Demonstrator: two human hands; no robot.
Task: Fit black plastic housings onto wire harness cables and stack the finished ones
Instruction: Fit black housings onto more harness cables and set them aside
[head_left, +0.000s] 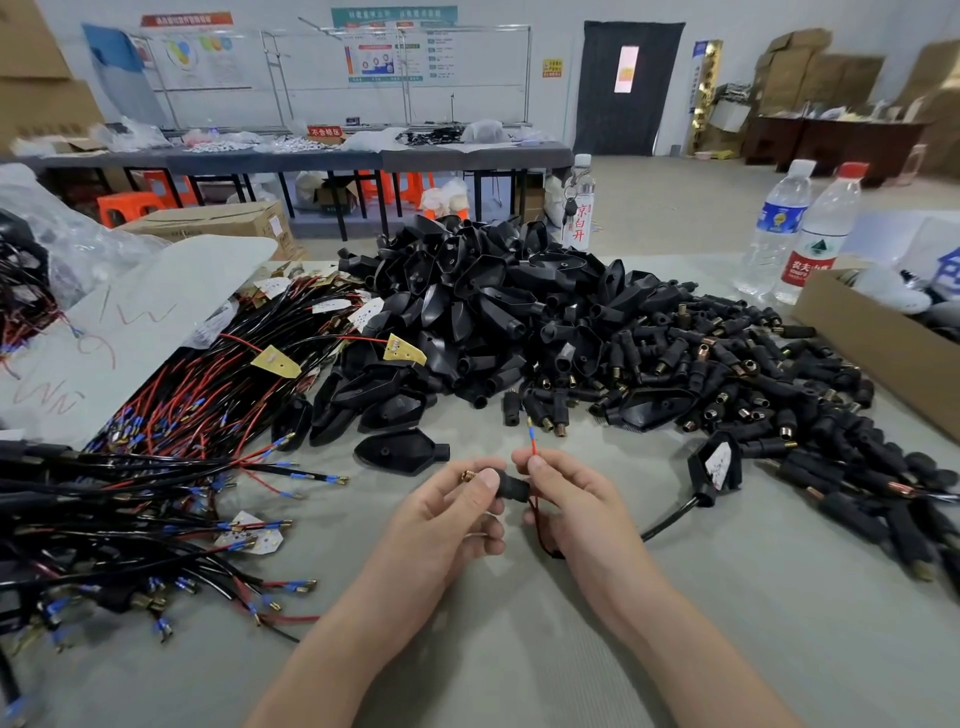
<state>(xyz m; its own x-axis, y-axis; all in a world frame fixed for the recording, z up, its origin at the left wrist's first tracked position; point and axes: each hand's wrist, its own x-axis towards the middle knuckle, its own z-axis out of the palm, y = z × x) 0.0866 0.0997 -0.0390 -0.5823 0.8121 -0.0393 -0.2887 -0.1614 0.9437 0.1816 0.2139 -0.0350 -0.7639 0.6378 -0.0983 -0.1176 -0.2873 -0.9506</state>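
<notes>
Pinching a black connector (511, 487), left hand (457, 512); right hand (576, 499) pinches red wire (533, 451); bottle (818, 239) seemingly reads 农夫.

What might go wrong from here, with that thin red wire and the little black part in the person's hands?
1. The right hand pinches the red wire near its tip; pushed askew, it may bend instead of threading through the black connector that the left hand grips.
2. The wire loops beneath the right hand and might snag.
3. The heaped black housings close behind may slide into the work spot.
</notes>
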